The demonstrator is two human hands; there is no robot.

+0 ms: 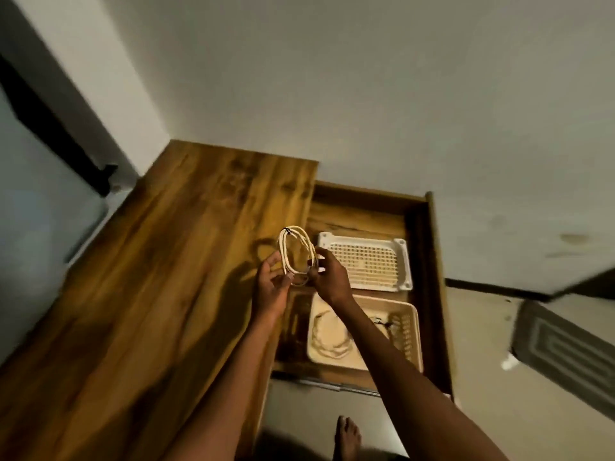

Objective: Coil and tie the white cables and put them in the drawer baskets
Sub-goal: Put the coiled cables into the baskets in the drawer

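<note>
Both hands grip one coiled white cable (297,252) above the right edge of the wooden desktop (159,261), just left of the open drawer (429,261). Left hand (271,287) lies palm up, its fingers curled around the near left side of the loop; right hand (327,276) pinches the near right side with bent fingers. Held upright, the coil is a narrow oval whose long axis runs near to far, tilting slightly left at the far end. Several pale cream loops lie together, bound at the far tip by a small dark tie (288,231). Inside the drawer, a far white perforated basket (404,261) sits beyond a near cream basket (411,327), where another pale coil (327,341) rests.
</note>
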